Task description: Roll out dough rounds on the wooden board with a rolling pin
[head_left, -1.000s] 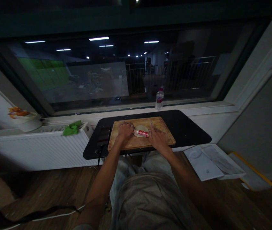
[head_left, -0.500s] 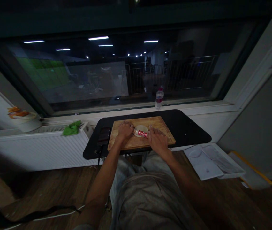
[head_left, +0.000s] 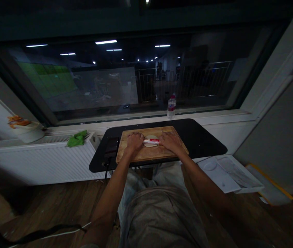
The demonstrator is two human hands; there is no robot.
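Note:
A slim rolling pin [head_left: 151, 141] with a red-and-white printed wrap lies almost level across a round, pale, flattened piece of dough [head_left: 151, 145]. My left hand [head_left: 135, 140] is closed over its left end. At the other end my right hand [head_left: 171, 141] grips it, fingers curled over the top. Both ends of the pin are hidden beneath my hands. Dough shows on the near and far sides of the pin. Under everything is a wooden cutting board [head_left: 128, 155].
The board rests on a black table [head_left: 204, 141], with a dark phone-like device [head_left: 111, 147] and cable at left. On the windowsill stands a water bottle [head_left: 171, 107]. A green cloth [head_left: 76, 138] and white pot [head_left: 28, 132] sit left, by the radiator [head_left: 45, 162]. An open white box [head_left: 229, 174] lies right.
The rolling pin has turned from a slant, right end nearer me, to almost level. My right hand has shifted slightly away from me; my left hand has barely moved.

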